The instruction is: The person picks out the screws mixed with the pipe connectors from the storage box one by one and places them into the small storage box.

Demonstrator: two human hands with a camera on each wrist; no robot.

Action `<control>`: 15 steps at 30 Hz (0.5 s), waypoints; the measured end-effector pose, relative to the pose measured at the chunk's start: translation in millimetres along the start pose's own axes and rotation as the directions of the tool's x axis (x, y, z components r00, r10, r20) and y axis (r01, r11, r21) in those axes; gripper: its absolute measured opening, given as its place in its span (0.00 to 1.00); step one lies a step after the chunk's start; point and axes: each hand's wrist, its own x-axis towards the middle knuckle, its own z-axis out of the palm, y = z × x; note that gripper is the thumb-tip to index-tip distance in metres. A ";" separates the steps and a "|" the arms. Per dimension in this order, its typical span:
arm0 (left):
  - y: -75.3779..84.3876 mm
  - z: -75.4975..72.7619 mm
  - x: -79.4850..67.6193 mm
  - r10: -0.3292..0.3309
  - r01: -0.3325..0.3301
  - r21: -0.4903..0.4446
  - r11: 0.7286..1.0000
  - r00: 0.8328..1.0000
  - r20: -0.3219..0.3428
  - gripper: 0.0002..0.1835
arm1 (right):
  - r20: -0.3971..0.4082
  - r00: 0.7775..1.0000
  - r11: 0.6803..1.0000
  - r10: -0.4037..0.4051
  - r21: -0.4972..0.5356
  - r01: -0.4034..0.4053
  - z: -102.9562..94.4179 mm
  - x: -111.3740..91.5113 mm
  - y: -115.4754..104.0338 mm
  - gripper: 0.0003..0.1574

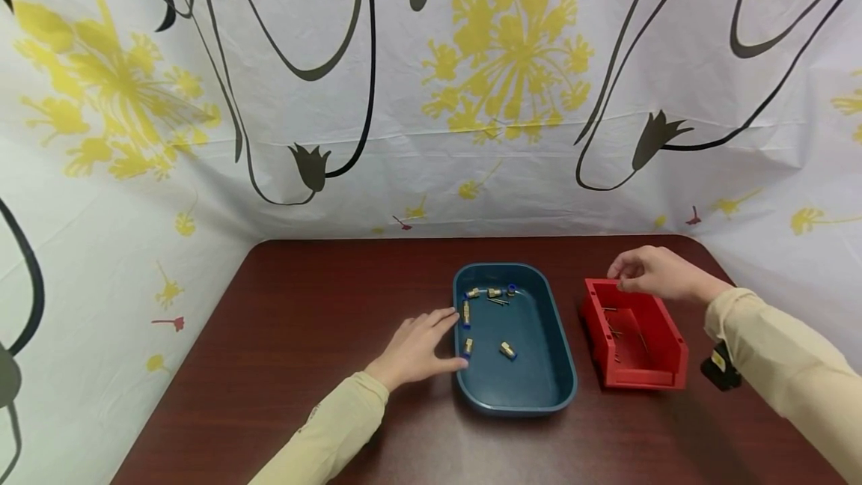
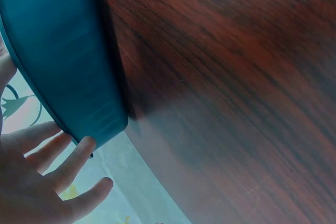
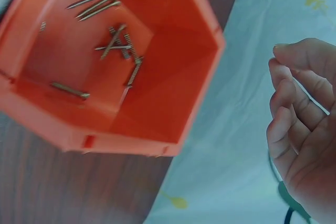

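My left hand [image 1: 419, 348] is at the left rim of a dark blue tray [image 1: 539, 388], fingers spread and fairly straight, fingertips right at the edge. In the left wrist view the fingers [image 2: 79, 163] overlap the tray's rim. Several brass fittings with blue ends [image 1: 508, 350] lie in the tray, with a few thin screws [image 1: 498, 301] near its far end. My right hand [image 1: 656, 273] is over the far edge of a red bin [image 1: 643, 379], its fingers bent and thumb near the index fingertip. I cannot tell whether something small is pinched there. Loose screws [image 3: 97, 6] lie inside the bin.
The tray and bin stand side by side on a dark reddish-brown wooden table [image 1: 323, 305]. A white patterned cloth [image 1: 404, 111] hangs behind and at the sides. A black device [image 1: 720, 367] with a yellow label is beneath the right sleeve, beside the bin.
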 end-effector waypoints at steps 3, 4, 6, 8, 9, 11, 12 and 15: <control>-0.2 -0.7 -0.3 -0.002 0.002 0.001 1.000 1.000 0.001 0.42 | 0.005 1.000 1.000 -0.030 0.002 0.030 -3.1 7.9 -10.6 0.08; -0.1 -0.8 -0.4 -0.004 0.004 0.001 1.000 1.000 0.002 0.42 | 0.006 0.999 0.999 -0.038 0.007 0.038 -3.6 10.7 -14.6 0.08; -0.5 -1.0 -0.5 -0.004 0.004 0.001 1.000 1.000 0.002 0.42 | 0.011 0.999 0.998 -0.053 0.024 0.053 -3.4 16.5 -22.8 0.08; -1.0 -1.0 -0.6 -0.004 0.004 0.002 1.000 1.000 0.000 0.42 | 0.020 0.998 0.997 -0.067 0.045 0.066 -1.5 23.4 -31.0 0.09; -1.2 -0.9 -0.6 -0.003 0.003 0.003 1.000 1.000 -0.002 0.42 | 0.023 0.997 0.996 -0.075 0.055 0.073 0.0 26.9 -35.3 0.09; -1.5 -0.4 -0.3 0.000 0.000 0.003 1.000 1.000 -0.003 0.42 | 0.032 0.995 0.993 -0.096 0.073 0.093 3.8 34.0 -43.3 0.08; -1.5 -0.2 -0.2 -0.001 0.001 0.000 1.000 1.000 -0.003 0.42 | 0.037 0.994 0.991 -0.102 0.085 0.099 6.2 37.5 -47.1 0.08; -1.0 0.5 0.1 -0.006 0.006 -0.013 1.000 1.000 0.001 0.42 | 0.051 0.990 0.987 -0.132 0.102 0.127 14.3 47.4 -56.9 0.07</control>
